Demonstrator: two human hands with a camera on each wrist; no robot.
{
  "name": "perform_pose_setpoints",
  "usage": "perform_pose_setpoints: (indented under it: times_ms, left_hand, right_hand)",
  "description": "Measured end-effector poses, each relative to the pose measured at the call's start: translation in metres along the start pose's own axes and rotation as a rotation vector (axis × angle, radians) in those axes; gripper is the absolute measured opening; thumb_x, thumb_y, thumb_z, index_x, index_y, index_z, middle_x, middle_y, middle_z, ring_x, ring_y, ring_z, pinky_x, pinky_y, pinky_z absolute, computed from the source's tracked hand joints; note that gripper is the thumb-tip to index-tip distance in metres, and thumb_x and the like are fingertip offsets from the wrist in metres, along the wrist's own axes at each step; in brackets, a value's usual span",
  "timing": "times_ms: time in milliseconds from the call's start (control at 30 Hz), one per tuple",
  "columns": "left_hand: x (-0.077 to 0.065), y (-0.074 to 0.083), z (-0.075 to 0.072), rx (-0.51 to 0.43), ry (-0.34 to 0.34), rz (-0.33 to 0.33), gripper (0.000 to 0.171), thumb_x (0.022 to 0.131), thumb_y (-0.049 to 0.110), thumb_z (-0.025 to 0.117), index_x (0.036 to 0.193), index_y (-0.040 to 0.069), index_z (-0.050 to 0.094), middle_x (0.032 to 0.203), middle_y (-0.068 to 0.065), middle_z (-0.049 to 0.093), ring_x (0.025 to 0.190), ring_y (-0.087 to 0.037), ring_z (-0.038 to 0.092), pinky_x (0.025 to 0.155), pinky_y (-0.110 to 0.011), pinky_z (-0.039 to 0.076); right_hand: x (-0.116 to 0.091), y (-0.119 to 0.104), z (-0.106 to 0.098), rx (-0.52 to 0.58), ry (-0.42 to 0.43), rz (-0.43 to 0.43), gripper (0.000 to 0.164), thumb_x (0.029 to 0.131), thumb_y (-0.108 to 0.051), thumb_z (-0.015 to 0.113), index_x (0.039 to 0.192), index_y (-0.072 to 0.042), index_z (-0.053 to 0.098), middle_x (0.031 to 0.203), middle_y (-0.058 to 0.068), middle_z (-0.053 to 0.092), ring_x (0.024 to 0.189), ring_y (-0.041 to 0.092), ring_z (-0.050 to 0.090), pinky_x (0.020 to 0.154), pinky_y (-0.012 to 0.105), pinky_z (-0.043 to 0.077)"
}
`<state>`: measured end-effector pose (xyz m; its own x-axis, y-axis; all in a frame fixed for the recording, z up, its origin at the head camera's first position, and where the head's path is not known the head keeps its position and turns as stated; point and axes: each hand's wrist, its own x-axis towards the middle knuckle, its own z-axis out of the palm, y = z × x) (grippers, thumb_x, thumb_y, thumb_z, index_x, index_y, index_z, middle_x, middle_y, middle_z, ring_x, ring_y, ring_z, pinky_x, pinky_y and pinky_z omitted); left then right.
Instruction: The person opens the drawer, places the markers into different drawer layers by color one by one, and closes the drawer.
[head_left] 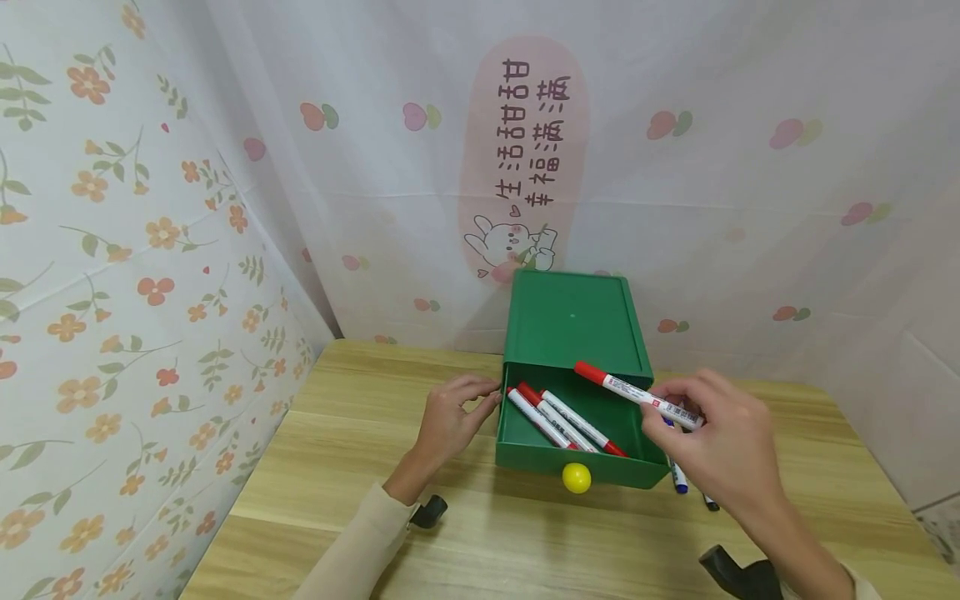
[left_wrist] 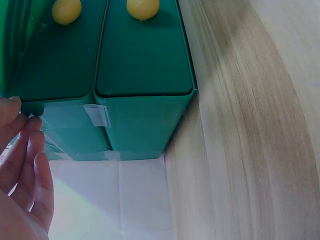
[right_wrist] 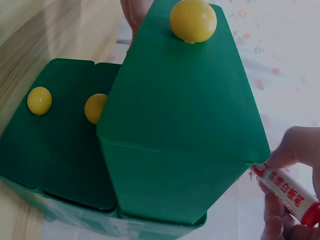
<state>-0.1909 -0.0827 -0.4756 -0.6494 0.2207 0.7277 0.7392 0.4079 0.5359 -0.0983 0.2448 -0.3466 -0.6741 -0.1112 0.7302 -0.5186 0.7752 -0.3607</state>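
Observation:
A green drawer unit (head_left: 577, 321) stands on the table with its top drawer (head_left: 600, 473) pulled out. Inside lie three red-and-white whiteboard markers (head_left: 581, 419). My right hand (head_left: 720, 429) pinches another red-capped whiteboard marker (head_left: 622, 389) by its rear end, the cap pointing left over the open drawer. In the right wrist view this marker (right_wrist: 286, 190) shows beside the drawer's corner. My left hand (head_left: 453, 417) touches the unit's left side by the open drawer. Its fingers (left_wrist: 44, 177) are loosely bent in the left wrist view.
Right of the drawer, a blue-capped marker (head_left: 679, 479) and a black-capped one (head_left: 711, 502) lie on the wooden table (head_left: 315, 467), partly hidden by my right hand. Two closed drawers with yellow knobs (right_wrist: 39, 100) sit below. A printed cloth (head_left: 375, 208) hangs behind.

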Motion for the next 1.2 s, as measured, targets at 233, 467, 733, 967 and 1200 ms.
perform_pose_setpoints:
  times_ms: [233, 467, 733, 967, 1200]
  left_hand:
    - [0.0, 0.001, 0.0, 0.005, -0.004, -0.008, 0.014, 0.097, 0.005, 0.085, 0.11, 0.002, 0.086, 0.106, -0.007, 0.083, 0.099, -0.025, 0.08, 0.084, -0.043, 0.066]
    - [0.0, 0.0, 0.0, 0.009, -0.005, -0.005, 0.014, 0.096, 0.004, 0.085, 0.109, 0.001, 0.086, 0.105, -0.007, 0.083, 0.098, -0.024, 0.08, 0.083, -0.042, 0.066]
    - [-0.001, 0.0, 0.0, 0.009, -0.013, -0.008, 0.015, 0.096, 0.006, 0.085, 0.111, 0.002, 0.086, 0.106, -0.006, 0.083, 0.099, -0.024, 0.079, 0.082, -0.042, 0.066]
    - [0.0, 0.001, -0.001, 0.002, -0.008, -0.006, 0.014, 0.097, 0.005, 0.084, 0.111, 0.002, 0.086, 0.106, -0.007, 0.083, 0.099, -0.025, 0.079, 0.083, -0.044, 0.066]
    - [0.0, 0.002, -0.001, 0.009, -0.013, -0.009, 0.015, 0.097, 0.005, 0.084, 0.111, 0.002, 0.086, 0.107, -0.007, 0.083, 0.1, -0.025, 0.079, 0.083, -0.044, 0.066]
  right_hand:
    - [0.009, -0.005, 0.004, -0.122, -0.149, -0.078, 0.014, 0.074, -0.018, 0.09, 0.084, -0.022, 0.08, 0.083, -0.015, 0.065, 0.068, 0.004, 0.049, 0.054, 0.025, 0.039]
    - [0.019, -0.007, 0.006, -0.203, -0.298, -0.101, 0.013, 0.077, -0.021, 0.093, 0.085, -0.02, 0.083, 0.084, -0.012, 0.068, 0.07, 0.009, 0.053, 0.052, 0.028, 0.041]
    - [0.032, -0.011, 0.003, -0.256, -0.447, -0.116, 0.011, 0.082, -0.019, 0.092, 0.086, -0.016, 0.083, 0.086, -0.005, 0.072, 0.073, 0.016, 0.064, 0.053, 0.03, 0.048]
    - [0.043, -0.021, 0.002, -0.299, -0.541, -0.142, 0.01, 0.086, -0.021, 0.091, 0.084, -0.019, 0.082, 0.087, -0.006, 0.07, 0.069, 0.013, 0.063, 0.046, 0.029, 0.046]
    - [0.053, -0.028, 0.003, -0.38, -0.644, -0.245, 0.017, 0.084, -0.021, 0.095, 0.078, -0.02, 0.079, 0.076, -0.009, 0.066, 0.059, 0.009, 0.056, 0.041, 0.026, 0.041]
